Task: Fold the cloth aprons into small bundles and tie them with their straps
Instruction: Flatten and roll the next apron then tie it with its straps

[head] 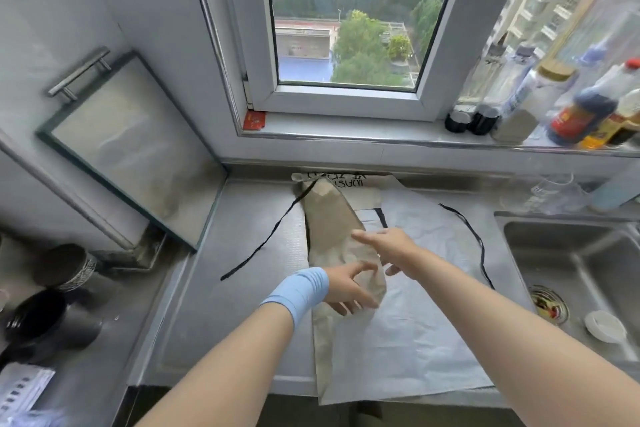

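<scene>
A pale cloth apron (415,322) lies spread on the steel counter (225,305). Its left side is folded over into a long beige flap (332,218) running from the back wall to the front edge. One black strap (273,232) trails off to the left, and another black strap (479,239) curves along the right side. My left hand (349,291), with a blue band at the wrist, rests on the flap with spread, slightly bent fingers. My right hand (384,250) reaches across just above it, fingers straight and pointing left over the fold.
A steel sink (581,274) with a white lid (604,324) in it sits to the right. Bottles (585,114) crowd the window sill and a clear cup (550,194) stands below them. A framed glass panel (128,149) leans at left, near black pots (38,322).
</scene>
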`<state>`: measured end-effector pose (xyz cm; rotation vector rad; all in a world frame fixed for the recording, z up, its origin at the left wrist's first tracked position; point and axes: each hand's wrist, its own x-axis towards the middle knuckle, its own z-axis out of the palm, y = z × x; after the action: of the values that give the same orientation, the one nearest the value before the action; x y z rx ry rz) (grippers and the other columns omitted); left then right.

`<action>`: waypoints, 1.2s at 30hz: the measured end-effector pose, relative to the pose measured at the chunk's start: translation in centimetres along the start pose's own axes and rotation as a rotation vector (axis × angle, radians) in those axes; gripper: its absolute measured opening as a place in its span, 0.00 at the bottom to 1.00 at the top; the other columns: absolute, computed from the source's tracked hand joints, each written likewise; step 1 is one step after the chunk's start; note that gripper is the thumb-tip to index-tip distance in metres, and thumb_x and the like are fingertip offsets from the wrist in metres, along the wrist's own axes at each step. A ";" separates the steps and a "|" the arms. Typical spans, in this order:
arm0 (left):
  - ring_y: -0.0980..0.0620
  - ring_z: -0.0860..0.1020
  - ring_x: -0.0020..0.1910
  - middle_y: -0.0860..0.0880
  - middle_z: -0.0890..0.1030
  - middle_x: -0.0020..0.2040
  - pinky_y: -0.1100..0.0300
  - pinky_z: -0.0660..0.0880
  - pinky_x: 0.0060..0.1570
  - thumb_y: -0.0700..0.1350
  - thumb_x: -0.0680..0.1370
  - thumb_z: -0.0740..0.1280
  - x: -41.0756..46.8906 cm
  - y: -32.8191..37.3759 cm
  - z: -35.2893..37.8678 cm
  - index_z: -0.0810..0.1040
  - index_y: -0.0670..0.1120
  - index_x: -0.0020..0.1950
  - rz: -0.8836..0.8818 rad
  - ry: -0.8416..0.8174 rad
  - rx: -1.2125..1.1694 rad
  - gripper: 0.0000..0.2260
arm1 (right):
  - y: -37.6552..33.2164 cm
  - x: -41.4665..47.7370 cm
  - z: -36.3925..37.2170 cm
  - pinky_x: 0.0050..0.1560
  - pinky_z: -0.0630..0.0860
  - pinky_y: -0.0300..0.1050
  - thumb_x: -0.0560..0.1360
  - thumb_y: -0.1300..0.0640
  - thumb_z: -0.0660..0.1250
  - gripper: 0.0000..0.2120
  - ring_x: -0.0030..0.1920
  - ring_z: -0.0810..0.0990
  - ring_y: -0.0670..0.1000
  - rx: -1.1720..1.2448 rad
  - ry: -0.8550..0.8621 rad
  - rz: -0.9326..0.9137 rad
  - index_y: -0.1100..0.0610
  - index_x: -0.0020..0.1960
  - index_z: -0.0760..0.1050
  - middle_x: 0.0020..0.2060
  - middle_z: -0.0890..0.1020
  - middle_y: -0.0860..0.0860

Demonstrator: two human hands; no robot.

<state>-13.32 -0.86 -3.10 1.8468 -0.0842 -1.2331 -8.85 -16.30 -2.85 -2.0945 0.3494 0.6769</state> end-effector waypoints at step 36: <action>0.51 0.77 0.58 0.57 0.77 0.60 0.59 0.74 0.56 0.48 0.72 0.68 8.3 -5.9 -8.5 0.73 0.56 0.63 -0.298 0.488 0.540 0.19 | 1.1 12.7 5.7 0.46 0.71 0.45 0.77 0.60 0.61 0.12 0.55 0.80 0.57 -0.964 -0.189 -0.540 0.53 0.56 0.79 0.55 0.82 0.52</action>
<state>-4.91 3.97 -12.11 2.6662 0.1482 -0.9705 -0.99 -12.17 -13.64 -2.7909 -0.7851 0.7760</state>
